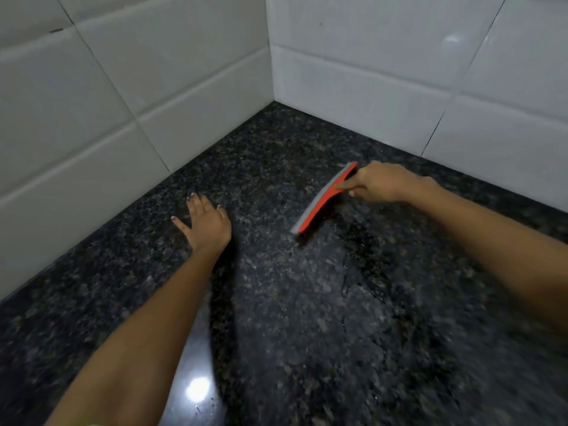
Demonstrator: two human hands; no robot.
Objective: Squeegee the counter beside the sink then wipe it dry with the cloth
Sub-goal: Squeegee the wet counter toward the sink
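Note:
An orange squeegee (322, 199) with a grey rubber blade lies edge-down on the black speckled granite counter (276, 302), angled from upper right to lower left. My right hand (384, 184) grips its handle from the right. My left hand (204, 221) rests flat on the counter to the left, fingers spread, holding nothing. A wet film with streaks covers the counter in front of and below the blade. No cloth or sink is in view.
White tiled walls (153, 87) meet in a corner (273, 101) behind the counter, closing it off at the left and the back. A light reflection (198, 390) shines on the counter near the bottom edge.

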